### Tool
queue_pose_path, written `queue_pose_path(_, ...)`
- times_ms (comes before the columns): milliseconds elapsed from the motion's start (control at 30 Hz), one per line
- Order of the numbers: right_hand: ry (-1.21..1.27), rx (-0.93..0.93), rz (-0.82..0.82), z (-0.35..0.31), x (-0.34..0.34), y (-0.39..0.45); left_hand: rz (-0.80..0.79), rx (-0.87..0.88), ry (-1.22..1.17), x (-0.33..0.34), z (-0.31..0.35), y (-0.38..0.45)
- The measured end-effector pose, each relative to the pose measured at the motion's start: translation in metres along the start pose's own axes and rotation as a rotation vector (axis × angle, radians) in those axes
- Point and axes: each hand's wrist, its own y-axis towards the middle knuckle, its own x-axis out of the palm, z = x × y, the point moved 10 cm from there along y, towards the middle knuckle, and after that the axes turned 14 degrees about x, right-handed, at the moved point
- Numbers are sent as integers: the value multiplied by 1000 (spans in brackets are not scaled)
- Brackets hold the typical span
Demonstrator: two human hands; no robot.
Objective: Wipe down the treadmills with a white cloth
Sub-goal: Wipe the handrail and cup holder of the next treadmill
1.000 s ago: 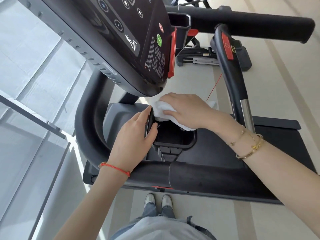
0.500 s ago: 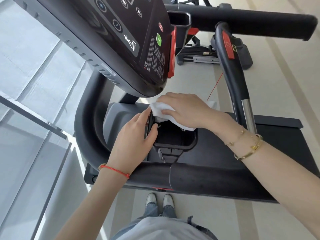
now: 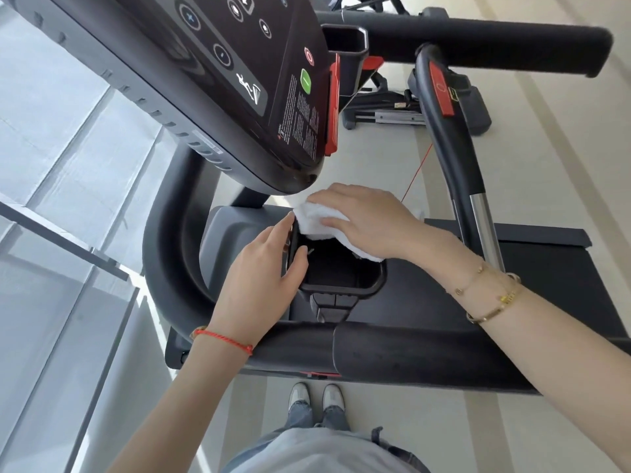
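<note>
head view: the right hand (image 3: pixel 370 220) lies flat over the white cloth (image 3: pixel 316 221), fingers nearly straight, pressing it onto the far rim of the black cup holder (image 3: pixel 341 278) under the treadmill's console (image 3: pixel 218 80). that flat press looks meant to spread the cloth over the rim's edge rather than bunch it. the cloth hangs partly into the holder's opening and runs back under the palm. the left hand (image 3: pixel 261 268) grasps the holder's near-left wall, thumb inside the opening and fingers curled outside, probably to steady it against the wiping push.

the console overhangs just above the right hand, so there is little room to lift the cloth there. the padded crossbar (image 3: pixel 392 353) runs under both forearms, between the person and the holder. the curved side handle (image 3: pixel 450 158) with its red tab stands right of the right wrist, and another padded bar (image 3: pixel 478 46) crosses beyond. other equipment sits on the floor (image 3: pixel 546 165) farther off.
</note>
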Motion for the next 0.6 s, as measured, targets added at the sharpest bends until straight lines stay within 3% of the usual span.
queue_pose_path(133, -40, -10, 32, 1, 3, -2, 8, 13, 2, -1, 1, 0)
queue_pose_path(300, 201, 149, 29, 41, 1, -31, 23, 13, 12, -2, 0, -2)
queue_pose_path(533, -53, 24, -12, 0, 3, 1, 12, 11, 22, -2, 0, -1)
queue_pose_path(600, -19, 42, 17, 5, 1, -5, 10, 11, 10, -2, 0, -1)
